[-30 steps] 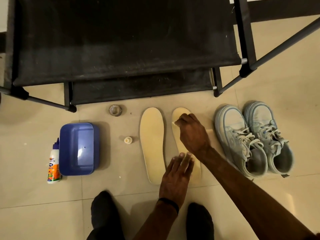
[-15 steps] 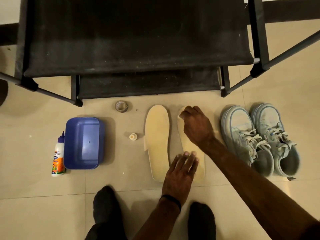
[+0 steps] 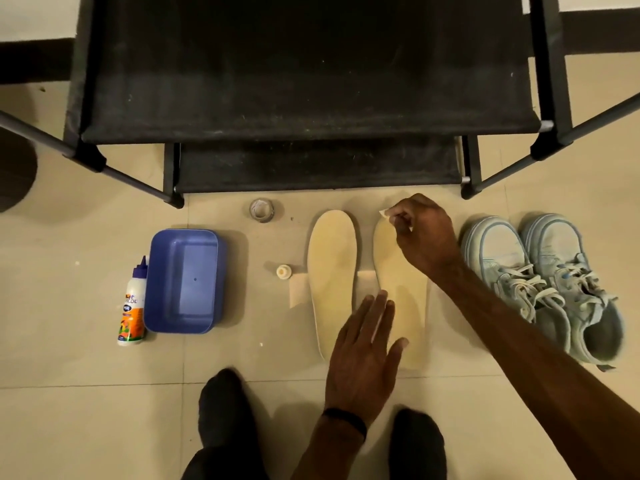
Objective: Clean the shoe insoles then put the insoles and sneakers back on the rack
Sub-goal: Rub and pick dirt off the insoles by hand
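The right hand [image 3: 424, 233] pinches a small white wipe [image 3: 385, 213] on the toe of the right insole [image 3: 403, 285], mid-frame. The left hand [image 3: 365, 348] lies flat, fingers spread, on its heel. Two insoles, two sneakers [image 3: 540, 285] at right, one blue tub [image 3: 183, 282], one bottle [image 3: 131, 306]; its label is too blurry to read.

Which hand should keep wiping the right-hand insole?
Right. The right hand already pinches a small white wipe at the toe of the right-hand insole; the left hand lies flat near its heel, likely steadying it.
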